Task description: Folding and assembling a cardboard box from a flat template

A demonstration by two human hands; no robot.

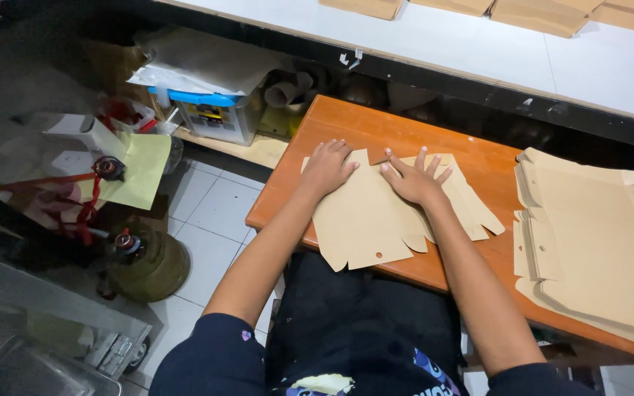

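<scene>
L grip [326, 167] and R grip [412, 178]: fingers spread, pressed flat on cardboard blank [376, 216], approx. side by side. Blank stack [596, 249] lies right of R grip on bench [376, 128]; count unclear.

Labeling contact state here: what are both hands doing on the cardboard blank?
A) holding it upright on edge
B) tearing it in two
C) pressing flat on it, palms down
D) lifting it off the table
C: the left hand and right hand lie palms down, fingers spread, on the flat cardboard blank, which rests on the wooden table.
</scene>
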